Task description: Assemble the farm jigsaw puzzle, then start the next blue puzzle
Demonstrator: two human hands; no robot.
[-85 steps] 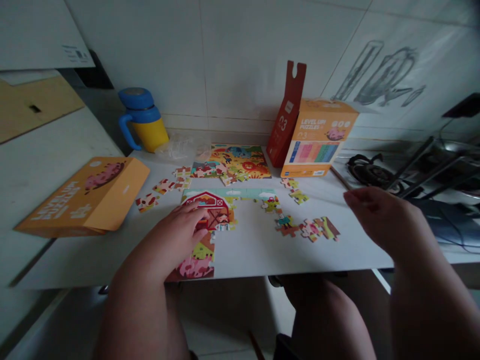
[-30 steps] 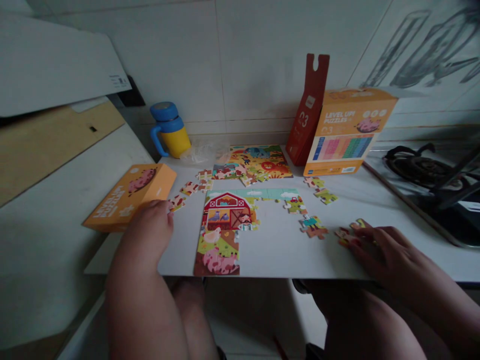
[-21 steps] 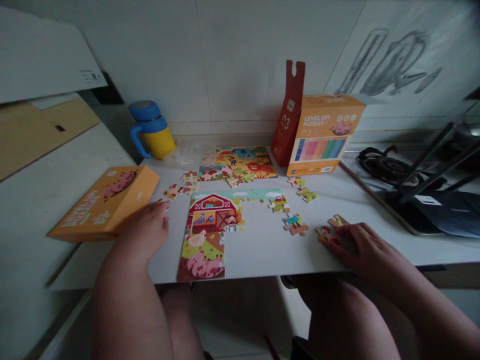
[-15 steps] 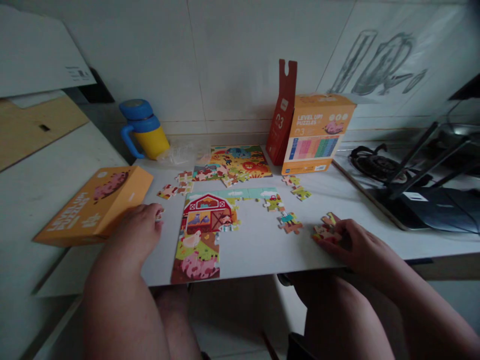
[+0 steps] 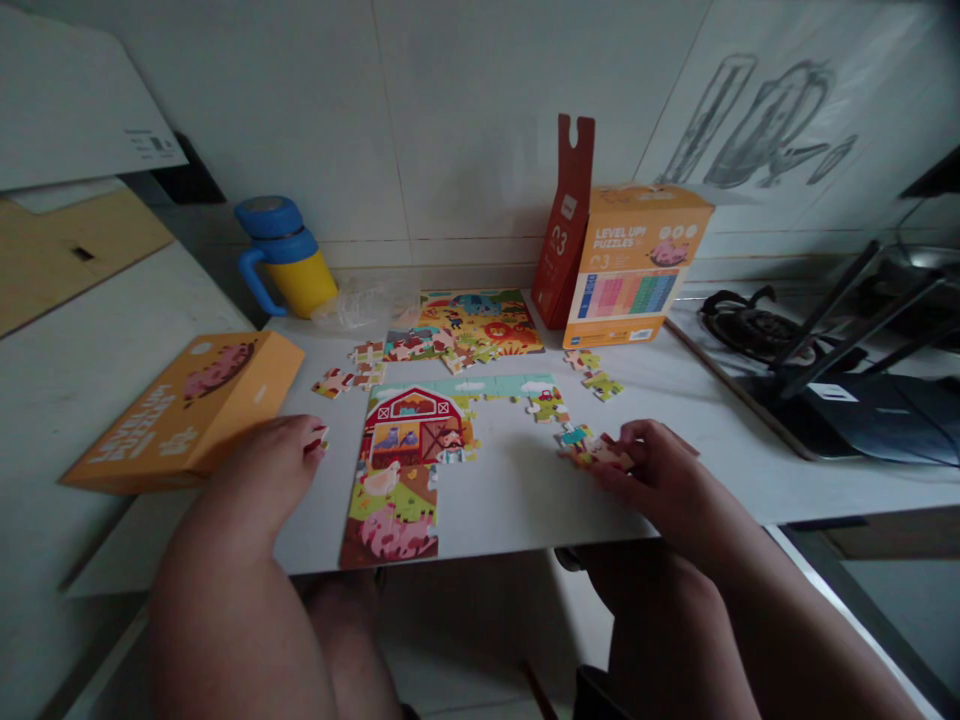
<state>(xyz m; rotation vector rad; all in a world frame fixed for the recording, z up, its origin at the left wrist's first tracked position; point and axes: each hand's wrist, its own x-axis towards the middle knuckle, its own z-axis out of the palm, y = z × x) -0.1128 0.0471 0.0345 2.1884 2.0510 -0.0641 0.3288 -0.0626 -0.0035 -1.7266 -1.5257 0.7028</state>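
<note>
A partly joined farm puzzle [image 5: 401, 460] lies on the white table, showing a red barn, a hen and pink spotted pigs, with a pale blue strip along its top. To the left, my left hand [image 5: 281, 455] is closed on a puzzle piece, of which only a pale edge shows past the fingertips. My right hand [image 5: 652, 465] pinches a pinkish-brown puzzle piece [image 5: 611, 452]. That piece touches or overlaps a piece with a teal patch [image 5: 574, 437]; I cannot tell whether they interlock. Just above sits a green piece with a red tractor [image 5: 549, 405].
Loose pieces lie at the left [image 5: 352, 372] and right [image 5: 600, 382]. Behind are a picture sheet with a lion [image 5: 487, 320], clear plastic wrap [image 5: 367, 303], a blue-and-yellow mug [image 5: 289, 265] and an open orange box [image 5: 637, 270]. Another orange box [image 5: 172, 410] stands left, a gas stove [image 5: 825, 370] right.
My right hand has moved left with its puzzle piece, from the table's right side to the teal-patched piece. My left hand has barely moved.
</note>
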